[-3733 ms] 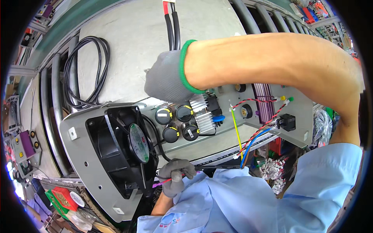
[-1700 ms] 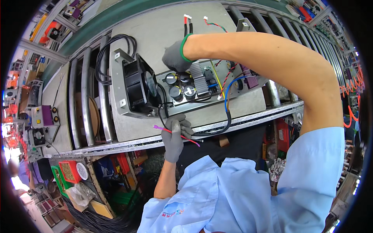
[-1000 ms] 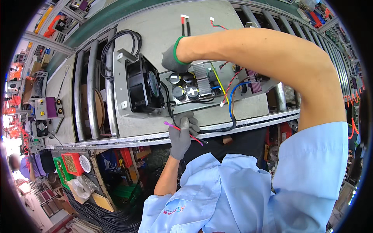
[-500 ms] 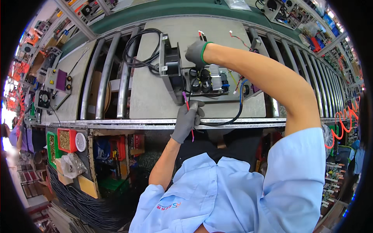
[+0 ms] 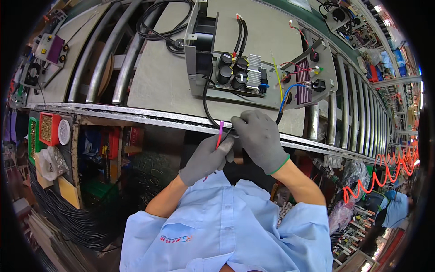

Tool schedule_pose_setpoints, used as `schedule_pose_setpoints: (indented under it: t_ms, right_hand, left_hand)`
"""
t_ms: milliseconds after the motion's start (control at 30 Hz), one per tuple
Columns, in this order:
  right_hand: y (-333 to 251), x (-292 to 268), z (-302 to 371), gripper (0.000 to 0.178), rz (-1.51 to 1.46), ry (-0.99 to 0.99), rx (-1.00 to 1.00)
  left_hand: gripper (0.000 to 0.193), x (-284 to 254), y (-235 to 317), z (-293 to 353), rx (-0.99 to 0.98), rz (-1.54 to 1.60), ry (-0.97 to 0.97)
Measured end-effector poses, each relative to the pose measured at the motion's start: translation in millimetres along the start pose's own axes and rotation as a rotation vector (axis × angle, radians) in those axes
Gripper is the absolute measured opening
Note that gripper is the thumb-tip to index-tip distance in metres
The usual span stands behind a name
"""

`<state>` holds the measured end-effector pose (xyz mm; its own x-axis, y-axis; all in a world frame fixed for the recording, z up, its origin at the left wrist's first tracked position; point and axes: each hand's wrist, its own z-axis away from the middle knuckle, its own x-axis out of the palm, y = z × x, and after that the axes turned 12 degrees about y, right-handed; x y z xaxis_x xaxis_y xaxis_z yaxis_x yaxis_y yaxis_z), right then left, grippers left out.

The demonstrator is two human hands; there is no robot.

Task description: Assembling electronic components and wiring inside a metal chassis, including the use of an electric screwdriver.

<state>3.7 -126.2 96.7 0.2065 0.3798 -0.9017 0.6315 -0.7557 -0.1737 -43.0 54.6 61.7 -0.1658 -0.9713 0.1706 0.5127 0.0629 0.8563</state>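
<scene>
My left hand (image 5: 209, 155), in a grey glove, is closed on a red wire (image 5: 220, 138) whose purple sleeved tip points up past the thumb. Close beside it, my right hand (image 5: 260, 139), gloved in grey with a green cuff, pinches at a black cable (image 5: 229, 131) near the left fingertips. Both hands are at the near edge of the bench. Beyond them lies an open power unit: a circuit board with black capacitors (image 5: 232, 71) and a silver heat sink (image 5: 255, 69), between a fan bracket (image 5: 199, 43) and an end panel (image 5: 312, 84) with blue wires.
A coiled black power cord (image 5: 158, 22) lies at the far left of the work board (image 5: 154, 86). Metal rollers (image 5: 129, 68) flank it on both sides. Bins of screws (image 5: 49, 128) stand lower left. An orange coiled hose (image 5: 376, 179) hangs at right.
My right hand has come back from behind the capacitors to meet my left hand at the bench edge. The black wires it covered now show. The whole view has shifted and turned.
</scene>
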Motion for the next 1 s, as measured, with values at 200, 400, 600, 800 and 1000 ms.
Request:
schedule_pose_setpoints:
  t_ms: [200,400,600,800,1000]
  right_hand:
    - [39.8,31.1,13.9,0.018,-0.129,0.427,0.256]
    - [58.9,59.5,11.9,0.013,-0.658,0.699,0.649]
    - [62.4,64.8,9.4,0.015,-0.662,0.77,0.638]
    - [69.2,73.2,10.3,0.016,-0.573,0.733,0.636]
    - [70.3,79.9,10.6,0.017,-0.562,0.794,0.561]
  left_hand:
    - [0.038,12.0,-8.9,0.7,0.114,0.091,0.095]
    - [0.04,47.8,-23.2,-38.6,0.34,0.012,0.054]
    - [0.023,55.3,-27.0,-50.3,0.56,-0.047,0.036]
    - [0.014,55.3,-32.9,-61.9,0.61,-0.067,0.083]
    - [0.011,51.6,-43.8,-71.8,0.622,-0.069,0.111]
